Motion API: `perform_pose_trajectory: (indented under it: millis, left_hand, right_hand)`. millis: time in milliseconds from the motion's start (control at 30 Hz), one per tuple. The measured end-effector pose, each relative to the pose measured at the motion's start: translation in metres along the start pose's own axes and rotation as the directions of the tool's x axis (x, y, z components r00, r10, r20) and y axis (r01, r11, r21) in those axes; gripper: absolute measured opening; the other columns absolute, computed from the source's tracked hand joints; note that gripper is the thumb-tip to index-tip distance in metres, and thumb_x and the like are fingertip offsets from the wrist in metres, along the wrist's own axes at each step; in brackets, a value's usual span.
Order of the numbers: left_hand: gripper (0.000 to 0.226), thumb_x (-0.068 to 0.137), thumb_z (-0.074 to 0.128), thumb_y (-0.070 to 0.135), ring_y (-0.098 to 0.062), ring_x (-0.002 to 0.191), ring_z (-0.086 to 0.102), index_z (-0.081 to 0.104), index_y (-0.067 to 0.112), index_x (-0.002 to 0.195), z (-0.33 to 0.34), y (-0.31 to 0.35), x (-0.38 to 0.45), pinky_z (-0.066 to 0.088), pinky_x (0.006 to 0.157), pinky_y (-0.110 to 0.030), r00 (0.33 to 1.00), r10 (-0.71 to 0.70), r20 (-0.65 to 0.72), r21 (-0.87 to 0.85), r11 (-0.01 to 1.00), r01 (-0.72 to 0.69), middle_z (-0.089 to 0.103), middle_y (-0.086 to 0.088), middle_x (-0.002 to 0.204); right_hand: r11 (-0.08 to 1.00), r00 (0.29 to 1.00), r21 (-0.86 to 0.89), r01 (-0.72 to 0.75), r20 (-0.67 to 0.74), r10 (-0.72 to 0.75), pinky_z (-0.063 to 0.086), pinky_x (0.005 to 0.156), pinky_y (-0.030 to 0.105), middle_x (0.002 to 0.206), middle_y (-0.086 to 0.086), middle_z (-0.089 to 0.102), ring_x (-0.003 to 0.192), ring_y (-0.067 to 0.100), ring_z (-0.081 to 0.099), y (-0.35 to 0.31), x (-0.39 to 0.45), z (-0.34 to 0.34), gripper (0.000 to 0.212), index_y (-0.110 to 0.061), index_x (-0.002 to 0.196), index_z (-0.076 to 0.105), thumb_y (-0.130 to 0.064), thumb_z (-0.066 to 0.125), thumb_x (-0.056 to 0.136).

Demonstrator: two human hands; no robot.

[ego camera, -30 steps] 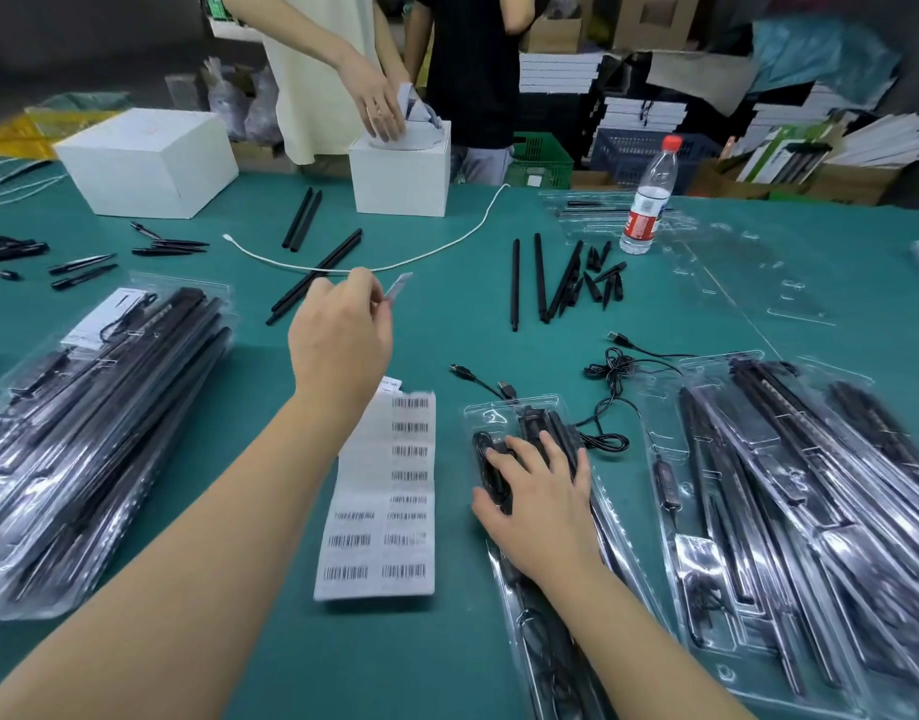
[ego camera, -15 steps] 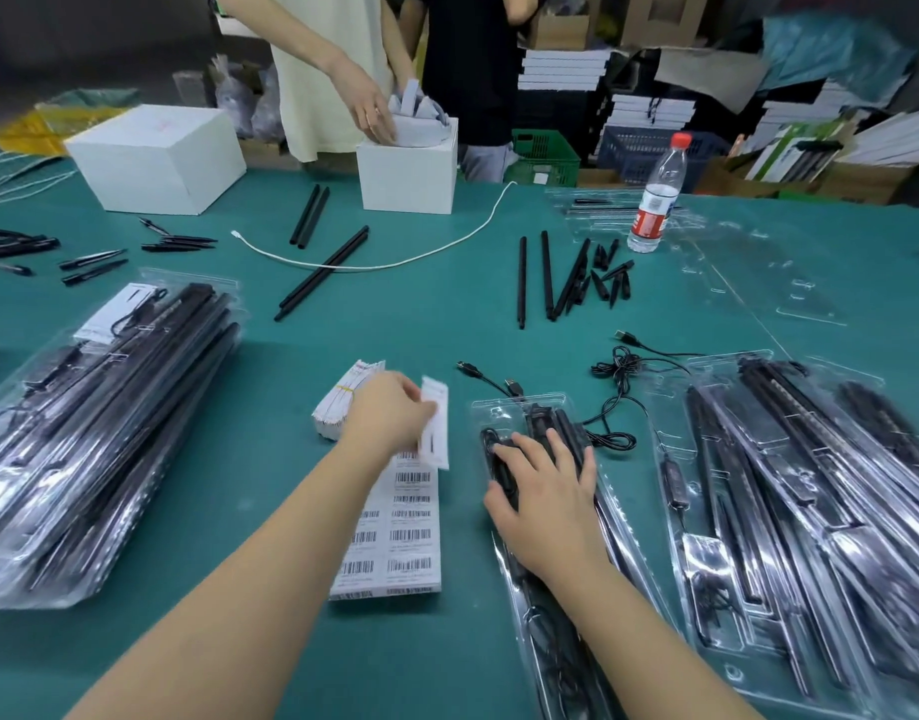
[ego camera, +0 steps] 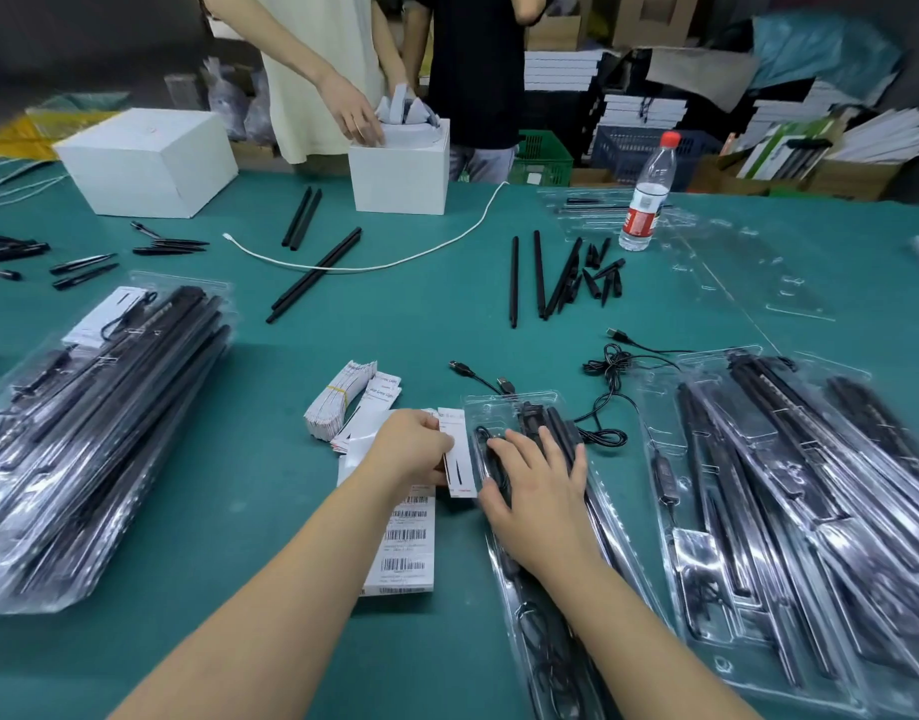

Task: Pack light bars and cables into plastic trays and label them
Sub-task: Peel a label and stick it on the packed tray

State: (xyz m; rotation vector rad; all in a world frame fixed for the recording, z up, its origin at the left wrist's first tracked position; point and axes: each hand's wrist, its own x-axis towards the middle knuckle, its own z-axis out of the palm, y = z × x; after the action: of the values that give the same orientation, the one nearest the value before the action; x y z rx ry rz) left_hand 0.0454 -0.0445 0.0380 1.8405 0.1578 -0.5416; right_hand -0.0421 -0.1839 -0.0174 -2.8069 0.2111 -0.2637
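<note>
A clear plastic tray (ego camera: 603, 522) with black light bars and a coiled cable lies in front of me on the green table. My right hand (ego camera: 538, 491) rests flat on its top end, fingers spread. My left hand (ego camera: 410, 452) pinches a white label card (ego camera: 458, 459) against the tray's left edge. Under my left wrist lies a sheet of barcode stickers (ego camera: 405, 543). A banded bundle of label cards (ego camera: 338, 402) sits just beyond it.
Stacks of packed trays lie at left (ego camera: 94, 433) and right (ego camera: 790, 511). Loose black bars (ego camera: 538, 275), cables (ego camera: 610, 387), a water bottle (ego camera: 649, 194), empty trays (ego camera: 748, 272) and two white boxes (ego camera: 145, 161) fill the far side. Two people stand behind the table.
My left hand came down from mid-air with the label card and brought it to the tray's left edge. My right hand stayed on the tray.
</note>
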Motion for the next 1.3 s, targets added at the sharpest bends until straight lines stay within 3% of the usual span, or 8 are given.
perform_pose_trajectory:
  millis: [133,333,433,500,700,900,1133,1300]
  left_hand:
    - [0.020,0.091,0.051,-0.010,-0.029,0.065,0.066,0.055,0.004,0.077,0.000,0.002,0.000,0.050,0.041,-0.024,1.000,0.009,-0.023,0.021,1.000,-0.009,0.064,-0.021,0.085]
    - [0.021,0.088,0.049,-0.011,-0.031,0.066,0.070,0.051,0.006,0.076,0.004,0.001,0.004,0.056,0.045,-0.032,0.997,-0.011,-0.082,0.026,1.000,0.013,0.064,-0.023,0.085]
    - [0.015,0.086,0.051,-0.008,-0.040,0.084,0.073,0.059,0.001,0.078,0.007,-0.002,0.005,0.062,0.068,-0.051,0.995,0.014,-0.102,0.070,0.998,-0.007,0.069,-0.029,0.090]
    - [0.014,0.086,0.052,-0.006,-0.039,0.089,0.072,0.066,-0.004,0.086,0.009,-0.003,0.005,0.061,0.077,-0.052,0.995,0.039,-0.088,0.067,0.997,-0.033,0.071,-0.028,0.095]
    - [0.017,0.095,0.054,-0.005,-0.025,0.078,0.072,0.068,-0.001,0.103,0.015,0.002,0.004,0.060,0.059,-0.029,0.998,-0.018,0.061,-0.047,0.999,0.021,0.073,-0.022,0.101]
    - [0.023,0.093,0.048,-0.004,-0.026,0.067,0.071,0.068,-0.006,0.105,0.012,0.010,0.005,0.059,0.056,-0.031,0.979,-0.132,0.156,-0.147,0.977,0.155,0.073,-0.019,0.089]
    - [0.030,0.102,0.052,0.020,-0.035,0.080,0.071,0.058,-0.005,0.118,0.015,0.019,0.013,0.060,0.062,-0.039,0.955,-0.168,0.246,-0.113,0.973,0.200,0.068,-0.026,0.109]
    - [0.019,0.099,0.056,0.016,-0.027,0.053,0.068,0.058,-0.002,0.106,0.021,0.017,0.014,0.056,0.053,-0.034,0.953,-0.159,0.259,-0.132,0.971,0.198,0.068,-0.015,0.073]
  right_hand:
    - [1.000,1.000,0.007,0.001,-0.006,-0.001,-0.003,0.120,0.061,0.154,-0.012,0.039,0.151,0.026,0.018,0.000,0.000,0.000,0.049,-0.032,0.142,0.044,-0.044,0.038,0.094]
    - [1.000,1.000,0.014,-0.002,-0.010,0.002,-0.005,0.120,0.060,0.155,-0.012,0.038,0.151,0.025,0.018,0.001,0.000,0.001,0.052,-0.031,0.144,0.044,-0.045,0.037,0.094]
    - [1.000,1.000,0.030,0.003,-0.021,-0.002,-0.004,0.120,0.061,0.154,-0.011,0.040,0.151,0.027,0.019,0.001,0.000,0.001,0.051,-0.030,0.143,0.046,-0.043,0.039,0.094]
    - [0.999,0.999,0.044,0.004,-0.034,-0.003,-0.004,0.120,0.061,0.153,-0.009,0.042,0.150,0.027,0.021,0.001,0.000,0.001,0.051,-0.029,0.142,0.048,-0.043,0.039,0.094]
    - [0.998,0.998,0.058,0.005,-0.064,-0.001,-0.001,0.121,0.060,0.152,-0.010,0.044,0.149,0.026,0.024,0.000,-0.001,0.001,0.057,-0.030,0.141,0.048,-0.050,0.028,0.091]
    - [0.999,0.999,0.049,0.002,-0.049,0.001,-0.003,0.121,0.058,0.152,-0.009,0.044,0.150,0.026,0.023,0.001,-0.001,0.000,0.058,-0.031,0.142,0.049,-0.054,0.036,0.090]
    - [0.999,1.000,0.044,0.002,-0.027,-0.001,-0.004,0.121,0.057,0.153,-0.014,0.041,0.151,0.022,0.018,0.001,-0.001,-0.001,0.063,-0.032,0.144,0.046,-0.062,0.034,0.089]
    - [0.998,0.999,0.054,0.007,-0.039,-0.005,-0.002,0.121,0.058,0.151,-0.014,0.043,0.150,0.023,0.022,0.001,-0.002,-0.002,0.065,-0.032,0.142,0.047,-0.063,0.031,0.087]
